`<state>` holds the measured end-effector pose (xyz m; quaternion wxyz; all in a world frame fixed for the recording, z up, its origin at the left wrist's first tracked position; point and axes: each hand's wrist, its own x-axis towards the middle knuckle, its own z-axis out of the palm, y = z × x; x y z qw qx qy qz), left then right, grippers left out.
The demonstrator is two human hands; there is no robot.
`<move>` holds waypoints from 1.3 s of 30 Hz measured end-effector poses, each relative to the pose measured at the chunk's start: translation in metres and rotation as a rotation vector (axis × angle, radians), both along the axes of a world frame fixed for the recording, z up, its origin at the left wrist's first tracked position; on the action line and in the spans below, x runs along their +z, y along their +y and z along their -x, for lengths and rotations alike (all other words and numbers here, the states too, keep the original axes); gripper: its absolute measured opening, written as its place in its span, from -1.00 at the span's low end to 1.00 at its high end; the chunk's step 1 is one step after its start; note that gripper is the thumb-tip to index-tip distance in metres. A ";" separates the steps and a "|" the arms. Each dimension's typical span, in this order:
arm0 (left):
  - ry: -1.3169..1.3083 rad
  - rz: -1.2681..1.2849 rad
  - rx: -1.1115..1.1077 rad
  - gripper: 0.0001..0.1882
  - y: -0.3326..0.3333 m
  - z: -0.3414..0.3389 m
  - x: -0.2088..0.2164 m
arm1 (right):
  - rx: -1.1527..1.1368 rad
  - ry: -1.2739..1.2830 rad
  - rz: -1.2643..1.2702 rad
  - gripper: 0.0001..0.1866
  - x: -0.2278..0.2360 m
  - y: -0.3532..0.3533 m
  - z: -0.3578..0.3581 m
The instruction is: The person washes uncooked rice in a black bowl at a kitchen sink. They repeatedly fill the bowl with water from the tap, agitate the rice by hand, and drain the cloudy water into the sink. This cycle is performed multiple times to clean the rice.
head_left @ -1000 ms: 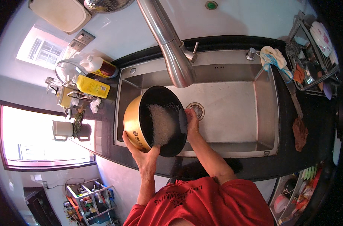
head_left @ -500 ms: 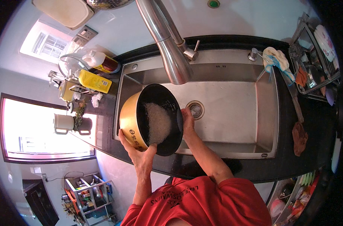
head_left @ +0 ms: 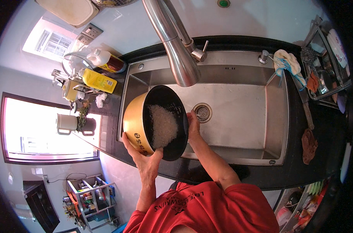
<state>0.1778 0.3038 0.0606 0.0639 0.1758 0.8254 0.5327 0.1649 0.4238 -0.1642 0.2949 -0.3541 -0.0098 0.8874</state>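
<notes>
A rice cooker inner pot (head_left: 134,120), gold outside and black inside, is tilted to the right over the left part of the steel sink (head_left: 238,112). Pale wet rice (head_left: 164,126) lies along its inner wall and bottom. My left hand (head_left: 143,157) grips the near left side, thumb over the rim and fingers around the outside. At the right rim is my right hand (head_left: 193,125), curled against the pot; its fingers are partly hidden behind the rim. The round drain (head_left: 203,112) sits just beyond my right hand, and its strainer holes show.
A steel faucet (head_left: 184,70) hangs over the sink, close above the pot. Bottles, including a yellow one (head_left: 99,81), stand on the counter's left. Cloths (head_left: 287,64), a knife (head_left: 306,108) and a dish rack (head_left: 329,77) are on the right.
The rice now looks whiter and spreads a little farther toward the right rim. The drain's holes show more plainly. Both hands keep their places on the pot; the view has shifted slightly.
</notes>
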 end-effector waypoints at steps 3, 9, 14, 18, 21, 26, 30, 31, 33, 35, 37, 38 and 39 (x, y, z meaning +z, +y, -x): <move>-0.007 0.008 0.007 0.12 0.002 -0.002 0.003 | 0.020 0.008 -0.009 -0.59 -0.003 0.001 0.001; -0.009 -0.023 0.005 0.13 0.003 -0.002 -0.001 | 0.014 -0.010 0.003 -0.58 -0.005 0.003 0.002; -0.006 0.002 -0.003 0.12 0.003 -0.002 0.000 | -0.009 -0.011 0.019 -0.57 -0.009 0.003 0.003; -0.011 0.012 0.010 0.13 0.004 -0.002 -0.001 | 0.008 -0.071 0.012 -0.56 -0.007 0.004 0.001; -0.003 0.027 0.018 0.14 0.004 -0.001 -0.003 | 0.012 -0.063 0.003 -0.55 -0.005 0.005 -0.001; 0.035 0.049 0.014 0.15 0.004 0.000 -0.007 | 0.039 -0.159 -0.052 -0.55 -0.010 0.006 0.001; 0.066 0.074 0.018 0.16 0.003 0.000 -0.010 | -0.018 -0.130 -0.017 -0.58 -0.008 0.004 0.001; 0.068 0.080 0.019 0.16 0.003 0.000 -0.009 | -0.014 -0.128 0.000 -0.58 -0.007 0.004 0.002; 0.080 0.101 0.022 0.16 0.002 -0.001 -0.009 | 0.002 -0.144 -0.015 -0.57 -0.008 0.005 0.001; 0.103 0.134 0.029 0.16 0.003 -0.001 -0.010 | 0.029 -0.180 -0.078 -0.55 -0.014 0.004 0.001; 0.099 0.124 0.017 0.16 0.004 -0.003 -0.008 | 0.026 -0.185 -0.077 -0.54 -0.021 0.004 0.003; 0.097 0.119 0.012 0.16 0.004 -0.003 -0.007 | 0.026 -0.186 -0.077 -0.54 -0.022 0.004 0.004; 0.101 0.123 0.012 0.16 0.004 -0.003 -0.008 | 0.023 -0.184 -0.079 -0.54 -0.022 0.004 0.004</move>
